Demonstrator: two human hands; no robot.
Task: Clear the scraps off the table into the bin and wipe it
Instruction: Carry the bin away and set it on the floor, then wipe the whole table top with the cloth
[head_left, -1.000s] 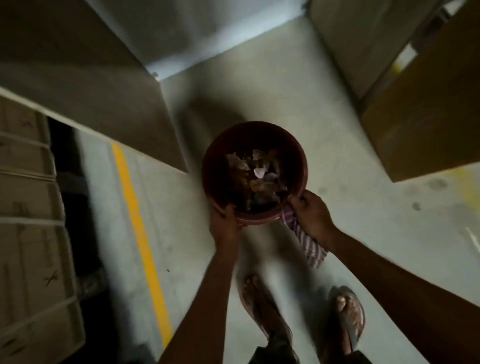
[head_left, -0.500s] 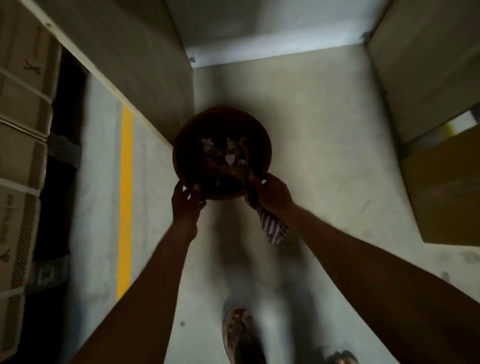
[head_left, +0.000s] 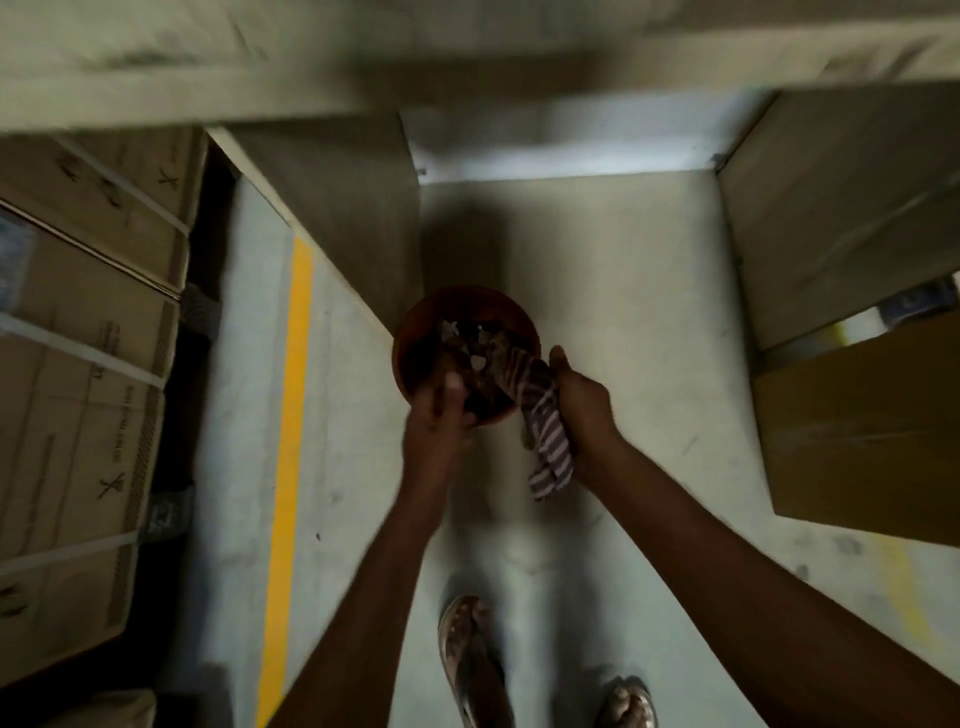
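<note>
Head view, from the left: strapped cardboard boxes (head_left: 78, 364) are stacked along a yellow floor line (head_left: 291, 415). Next comes the left hand (head_left: 434, 421) at the near rim of the round brown bin (head_left: 413, 338); it is blurred, so I cannot tell if it grips the rim or only touches it. The scraps (head_left: 470, 338) lie inside the bin. The right hand (head_left: 582, 400) is closed around a striped cloth (head_left: 548, 441), with the thumb at the bin's right rim, and the cloth's upper end hangs over the rim onto the scraps. I think two things could go wrong. The cloth may pick up dirt there and later smear the surface. Also, if one hand lets go unevenly, the bin may tip and spill scraps on the floor.
</note>
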